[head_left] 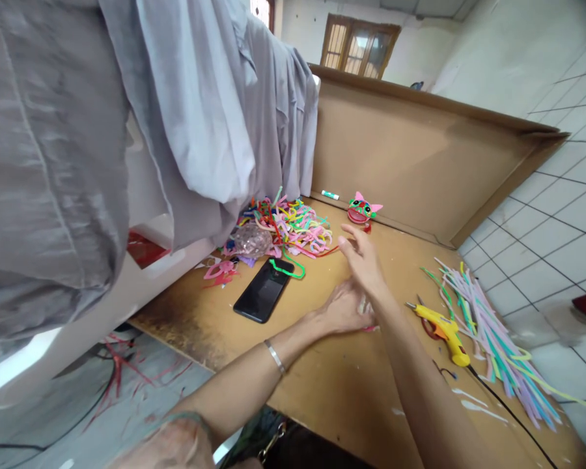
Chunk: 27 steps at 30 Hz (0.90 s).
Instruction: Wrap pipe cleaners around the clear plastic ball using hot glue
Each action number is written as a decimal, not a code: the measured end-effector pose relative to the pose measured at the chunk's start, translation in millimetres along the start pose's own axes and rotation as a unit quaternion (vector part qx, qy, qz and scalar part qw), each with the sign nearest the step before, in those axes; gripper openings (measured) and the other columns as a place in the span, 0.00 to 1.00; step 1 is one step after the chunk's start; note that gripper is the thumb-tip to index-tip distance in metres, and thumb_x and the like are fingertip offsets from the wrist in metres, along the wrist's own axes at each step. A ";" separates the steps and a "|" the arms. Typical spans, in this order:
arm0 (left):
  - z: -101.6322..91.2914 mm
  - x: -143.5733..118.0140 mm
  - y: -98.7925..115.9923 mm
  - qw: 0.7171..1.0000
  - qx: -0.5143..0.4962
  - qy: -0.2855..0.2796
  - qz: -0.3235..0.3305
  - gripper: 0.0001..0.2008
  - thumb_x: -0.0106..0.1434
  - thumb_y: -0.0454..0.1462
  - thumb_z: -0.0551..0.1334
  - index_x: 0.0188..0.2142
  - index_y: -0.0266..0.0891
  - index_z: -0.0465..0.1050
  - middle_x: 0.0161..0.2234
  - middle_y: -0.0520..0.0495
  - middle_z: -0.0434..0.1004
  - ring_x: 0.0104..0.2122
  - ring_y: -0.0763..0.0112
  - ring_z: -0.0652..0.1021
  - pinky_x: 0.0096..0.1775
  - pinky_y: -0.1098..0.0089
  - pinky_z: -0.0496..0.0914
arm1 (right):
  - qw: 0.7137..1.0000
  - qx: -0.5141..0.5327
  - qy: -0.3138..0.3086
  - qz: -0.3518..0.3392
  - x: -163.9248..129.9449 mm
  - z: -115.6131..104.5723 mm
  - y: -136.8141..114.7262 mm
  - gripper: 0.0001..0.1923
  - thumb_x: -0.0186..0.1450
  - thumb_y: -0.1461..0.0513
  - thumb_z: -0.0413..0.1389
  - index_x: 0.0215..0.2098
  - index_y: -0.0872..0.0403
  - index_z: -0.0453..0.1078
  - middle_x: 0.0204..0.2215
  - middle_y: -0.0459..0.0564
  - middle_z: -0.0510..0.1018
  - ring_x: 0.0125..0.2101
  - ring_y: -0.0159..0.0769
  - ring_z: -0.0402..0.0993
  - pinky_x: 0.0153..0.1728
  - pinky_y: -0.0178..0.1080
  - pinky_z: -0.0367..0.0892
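Note:
My left hand [344, 306], with a metal bangle on its wrist, rests low over the table. Its fingers curl in and are partly hidden behind my right forearm; a sliver of pink shows beneath them, too little to name. Above it and farther out is my right hand [364, 257], fingers bent and apart, with no object visible in it. A red pipe cleaner [322, 253] ends close to its fingertips; contact cannot be told. Beyond stands a pink, red and green pipe-cleaner face [360, 210] with ears and big eyes. A green bent pipe cleaner [297, 270] overlaps a black phone [262, 292].
A tangled heap of colourful pipe-cleaner pieces [303, 225] lies left, by a clear crumpled-looking object [252, 241]. Right are a yellow glue gun [444, 332] with a cord and a pipe-cleaner bundle [498, 345]. A cardboard wall [420, 150] bounds the back; grey cloth [200, 111] hangs left.

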<state>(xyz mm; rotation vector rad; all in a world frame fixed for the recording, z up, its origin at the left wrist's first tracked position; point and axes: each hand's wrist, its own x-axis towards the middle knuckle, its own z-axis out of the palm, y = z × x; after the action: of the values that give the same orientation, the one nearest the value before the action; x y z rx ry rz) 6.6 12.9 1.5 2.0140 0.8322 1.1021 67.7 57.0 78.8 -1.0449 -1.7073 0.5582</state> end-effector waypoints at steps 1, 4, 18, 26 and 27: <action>-0.5 -0.6 0.5 1.000 0.006 0.002 0.004 0.30 0.53 0.42 0.68 0.54 0.40 0.65 0.52 0.38 0.73 0.53 0.48 0.73 0.54 0.50 0.69 | 0.999 -0.020 0.029 -0.005 -14.1 -11.3 1.7 0.22 0.63 0.47 0.54 0.49 0.50 0.73 0.51 0.55 0.76 0.48 0.44 0.74 0.51 0.50 0.69; -2.5 -3.3 3.2 0.999 0.037 -0.002 0.003 0.34 0.54 0.46 0.69 0.58 0.41 0.63 0.55 0.38 0.70 0.56 0.48 0.72 0.56 0.47 0.67 | 0.990 -0.083 0.114 0.017 -58.7 -45.6 15.1 0.20 0.65 0.48 0.52 0.47 0.52 0.73 0.47 0.55 0.77 0.48 0.45 0.73 0.52 0.51 0.67; 1.7 -8.7 -6.0 0.998 0.030 -0.012 0.051 0.38 0.51 0.42 0.70 0.60 0.38 0.62 0.57 0.35 0.64 0.59 0.52 0.69 0.61 0.53 0.64 | 0.978 0.077 0.051 0.186 -142.3 -63.5 43.8 0.59 0.47 0.45 0.69 0.69 0.51 0.48 0.68 0.60 0.54 0.67 0.55 0.53 0.66 0.57 0.53; 6.3 -12.1 -1.5 0.997 0.018 -0.011 0.076 0.37 0.53 0.42 0.70 0.60 0.40 0.61 0.58 0.37 0.65 0.58 0.53 0.69 0.60 0.54 0.66 | 0.972 0.111 0.049 0.199 -143.1 -71.2 50.2 0.58 0.48 0.47 0.69 0.69 0.51 0.47 0.67 0.60 0.57 0.67 0.55 0.52 0.66 0.56 0.53; 6.8 -11.8 -1.4 0.997 0.014 -0.008 0.074 0.38 0.52 0.42 0.70 0.60 0.40 0.61 0.58 0.37 0.65 0.58 0.53 0.69 0.60 0.54 0.66 | 0.970 0.125 0.048 0.201 -143.3 -72.3 50.4 0.57 0.49 0.48 0.69 0.69 0.51 0.48 0.66 0.60 0.57 0.67 0.54 0.52 0.66 0.56 0.52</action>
<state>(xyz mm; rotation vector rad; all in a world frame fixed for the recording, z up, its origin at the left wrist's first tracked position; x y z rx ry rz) 7.1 2.6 -7.5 2.1329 0.7014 1.1599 169.1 -46.7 -6.6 -1.2166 -1.3033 0.9391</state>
